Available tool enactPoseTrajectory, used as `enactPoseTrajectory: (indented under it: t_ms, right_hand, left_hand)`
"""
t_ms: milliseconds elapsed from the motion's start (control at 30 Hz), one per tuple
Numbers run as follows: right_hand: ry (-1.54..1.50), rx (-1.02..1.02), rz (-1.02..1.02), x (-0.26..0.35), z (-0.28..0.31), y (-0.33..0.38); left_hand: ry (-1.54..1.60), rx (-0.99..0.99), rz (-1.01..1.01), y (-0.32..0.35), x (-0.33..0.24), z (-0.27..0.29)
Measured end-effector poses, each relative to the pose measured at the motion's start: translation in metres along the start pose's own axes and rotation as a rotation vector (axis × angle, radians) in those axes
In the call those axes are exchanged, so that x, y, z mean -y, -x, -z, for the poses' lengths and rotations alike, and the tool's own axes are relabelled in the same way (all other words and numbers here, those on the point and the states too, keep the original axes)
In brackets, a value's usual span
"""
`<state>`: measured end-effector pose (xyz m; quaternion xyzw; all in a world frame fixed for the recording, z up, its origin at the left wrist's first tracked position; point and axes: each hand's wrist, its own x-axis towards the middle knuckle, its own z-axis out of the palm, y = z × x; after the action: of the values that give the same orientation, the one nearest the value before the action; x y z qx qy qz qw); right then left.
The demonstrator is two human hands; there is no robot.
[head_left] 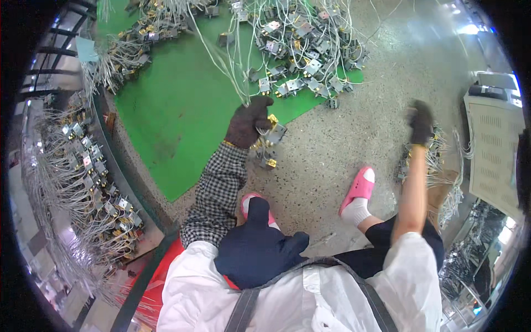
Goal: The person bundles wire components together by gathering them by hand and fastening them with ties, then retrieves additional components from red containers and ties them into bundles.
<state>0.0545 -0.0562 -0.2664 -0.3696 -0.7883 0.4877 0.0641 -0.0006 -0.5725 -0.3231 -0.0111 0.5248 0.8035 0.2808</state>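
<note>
My left hand (249, 123), in a dark brown glove with a checked sleeve above it, is closed around a bunch of white wires (232, 66). Small grey and gold connectors (271, 138) on those wires hang beside and below the fist. The wires run up toward a large heap of wired connectors (304, 50) on a green mat (171, 116). Out to the right, my right hand (421, 123), also dark-gloved, is smeared by motion, so its fingers do not show clearly. A smaller bundle of wired connectors (437, 146) lies next to that hand.
On the left, a long tray edge (130, 166) borders rows of wired connectors (91, 160). A beige vented metal case (492, 144) stands at the right, with a brown cardboard box (442, 191) near my right forearm. Pink clogs (357, 188) are on the speckled floor (310, 193).
</note>
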Motion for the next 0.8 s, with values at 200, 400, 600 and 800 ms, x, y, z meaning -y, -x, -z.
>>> enactPoseTrajectory:
  t_ms: [200,400,600,800]
  right_hand:
    - [1.09,0.969,0.577,0.115,-0.239,0.232]
    - [0.829,-0.17,0.808,0.118,-0.276,0.101]
    - [1.156,-0.187,0.633,0.088,-0.324,-0.017]
    - [0.253,0.112,0.867,0.163,-0.22,0.097]
  left_hand:
    - [-0.008,-0.072,0.075,0.003,-0.012,-0.036]
    - [0.196,-0.005,0.016,0.003,-0.011,-0.008]
    - [0.101,0.029,0.204,0.0,0.001,-0.066]
    - [0.384,-0.03,0.18,0.025,-0.013,-0.024]
